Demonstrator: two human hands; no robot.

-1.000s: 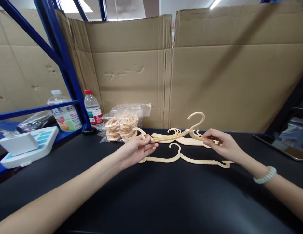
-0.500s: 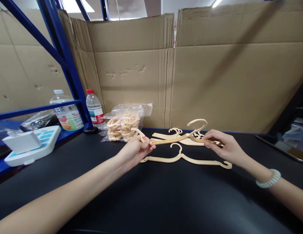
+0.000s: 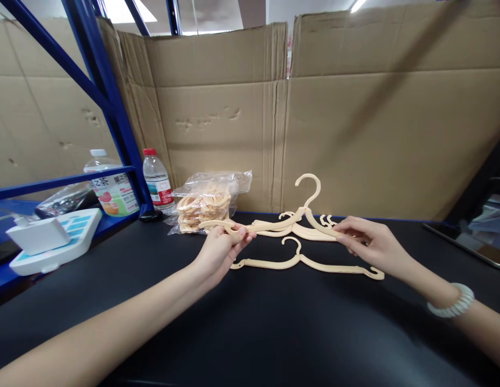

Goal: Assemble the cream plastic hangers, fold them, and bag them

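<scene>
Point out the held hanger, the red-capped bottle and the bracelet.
Held hanger (image 3: 305, 209): head view, below its hook.
Red-capped bottle (image 3: 159, 189): head view, on its label.
Bracelet (image 3: 461, 308): head view, on its band.

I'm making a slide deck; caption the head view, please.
Left hand and right hand hold a beige hanger, hook upward, above a black table.

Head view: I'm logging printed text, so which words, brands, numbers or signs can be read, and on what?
"果之": on the label of the white-capped bottle; other characters there are partly hidden or unclear.
Red-capped bottle: label print too small and blurred to read.
Held clothes hanger: no readable text.
</scene>
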